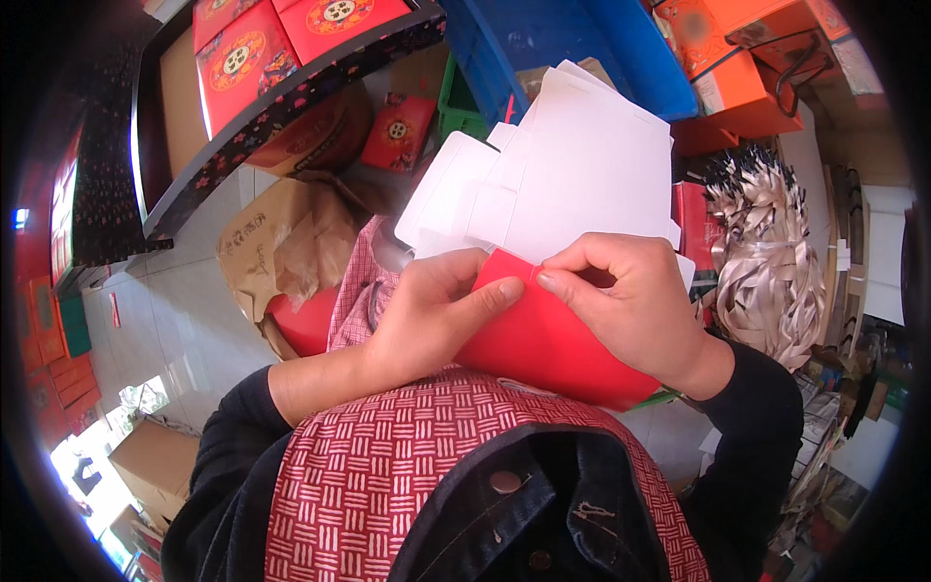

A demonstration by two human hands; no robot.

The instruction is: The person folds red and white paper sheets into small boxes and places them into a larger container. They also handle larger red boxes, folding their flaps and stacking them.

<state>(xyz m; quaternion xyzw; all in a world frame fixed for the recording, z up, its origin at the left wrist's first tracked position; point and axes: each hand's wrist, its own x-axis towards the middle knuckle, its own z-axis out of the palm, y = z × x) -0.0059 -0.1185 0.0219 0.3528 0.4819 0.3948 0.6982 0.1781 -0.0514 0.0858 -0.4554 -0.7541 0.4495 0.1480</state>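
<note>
In front of my chest is a smooth red card piece (pixel 562 344), held by its far edge. My left hand (pixel 446 301) pinches that edge between thumb and fingers. Close beside it, my right hand (pixel 621 296) pinches the same edge with thumb and forefinger, the two thumb tips nearly meeting. Just beyond my hands lies a stack of white die-cut card sheets (pixel 592 165), with cut flaps on the left side. My palms hide parts of the red card, so its whole shape cannot be made out.
A blue plastic crate (pixel 543 34) stands behind the white sheets. Red printed boxes (pixel 242 73) fill a dark floral-edged tray at upper left. Brown paper (pixel 281 238) lies left of my hands. Bundled beige ribbons (pixel 771 272) hang at right. Orange boxes (pixel 737 92) sit at upper right.
</note>
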